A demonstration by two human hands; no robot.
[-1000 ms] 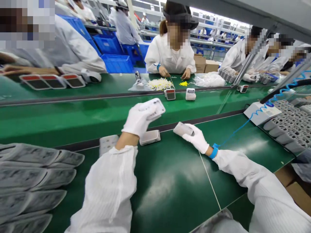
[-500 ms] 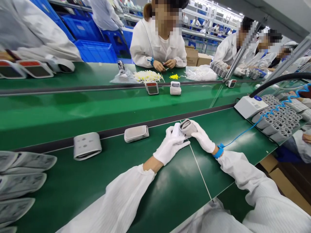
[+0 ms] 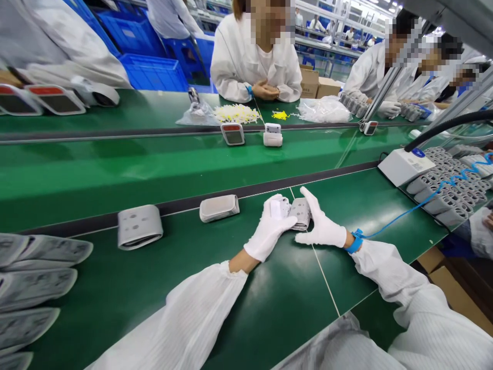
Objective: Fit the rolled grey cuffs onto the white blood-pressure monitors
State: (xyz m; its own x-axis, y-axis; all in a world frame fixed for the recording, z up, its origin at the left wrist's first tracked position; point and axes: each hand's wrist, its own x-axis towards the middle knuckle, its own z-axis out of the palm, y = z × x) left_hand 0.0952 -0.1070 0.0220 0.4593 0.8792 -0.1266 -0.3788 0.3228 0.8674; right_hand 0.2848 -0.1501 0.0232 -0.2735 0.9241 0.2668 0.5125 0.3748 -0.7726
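In front of me is a wrist blood pressure monitor, with a white body (image 3: 280,208) and a folded grey cuff (image 3: 300,214). My left hand (image 3: 264,234), in a white glove, grips the body, its thumb lying along the near side. The cuff's face with dark round spots is turned upward. Just right of the cuff, my gloved right hand (image 3: 323,226) is open, thumb and fingers spread around it; whether it touches the cuff I cannot tell. A folded grey cuff (image 3: 219,208) and a spotted cuff (image 3: 140,226) lie to the left along the dark strip.
Several grey cuffs (image 3: 34,280) are at the left edge. A white box (image 3: 406,165) with a black hose stands before rows of cuffs (image 3: 450,180) on the right. A blue cord (image 3: 400,211) runs from my right wristband. Across the green belt (image 3: 154,167), a co-worker (image 3: 258,61) sits.
The cuff has turned from showing its rolled end to showing its spotted face. My right hand has opened and let go of it. The co-worker's hands have come together.
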